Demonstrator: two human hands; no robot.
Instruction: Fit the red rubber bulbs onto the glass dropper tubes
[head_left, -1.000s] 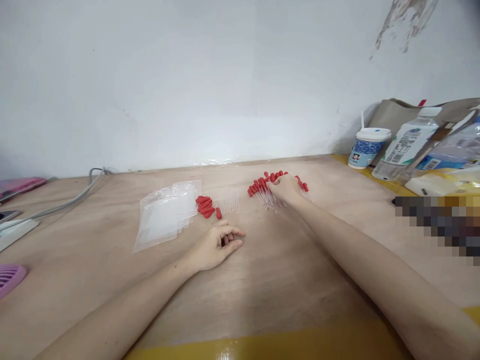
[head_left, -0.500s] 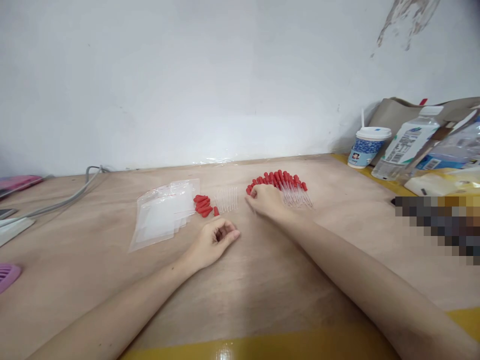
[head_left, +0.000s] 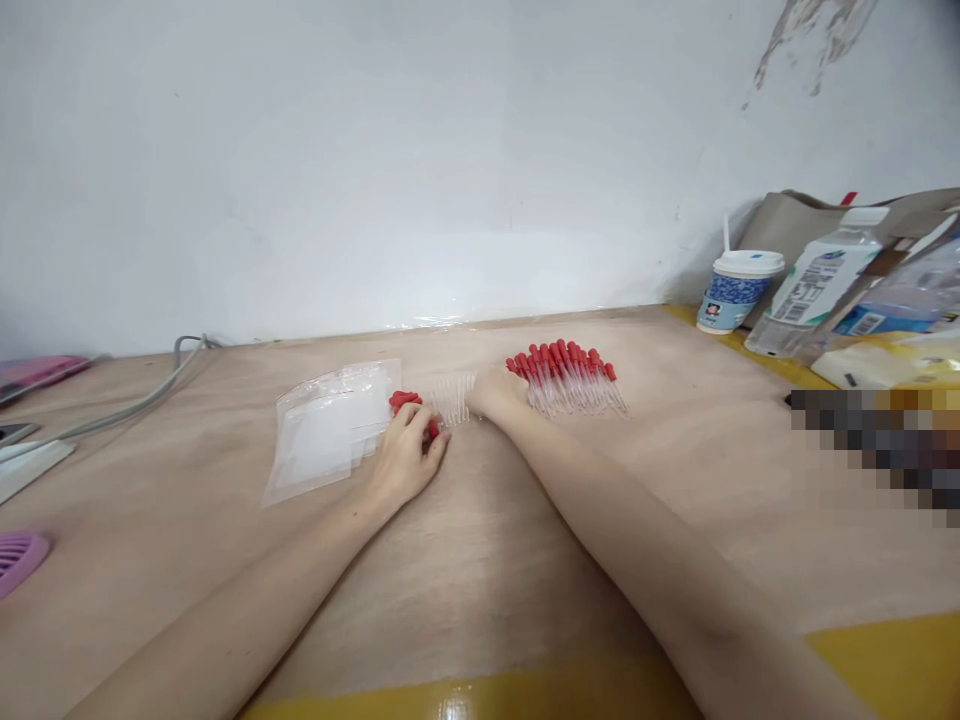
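My left hand [head_left: 409, 455] bends over the small pile of red rubber bulbs [head_left: 405, 399], with one red bulb [head_left: 433, 430] between its thumb and fingers. Just right of it, thin clear tubes [head_left: 450, 398] lie side by side in a row. At the row's right end, my right hand [head_left: 499, 395] pinches with its fingertips on a clear tube; the grip is partly hidden. Behind and right of that hand, several droppers [head_left: 566, 375] with red bulbs on clear stems lie fanned out. Clear plastic bags [head_left: 322, 435] overlap in a stack left of my left hand.
Along the right side stand a paper cup [head_left: 739, 290] with a straw, a plastic bottle [head_left: 814, 285] and a grey bag [head_left: 780, 225]. A grey cable [head_left: 142, 405] and a purple slotted object [head_left: 19, 560] are at the left. The white wall [head_left: 450, 170] bounds the table behind.
My right hand has moved left from the fanned droppers to the clear tubes. My left hand has reached forward and left onto the red bulbs and closed around one.
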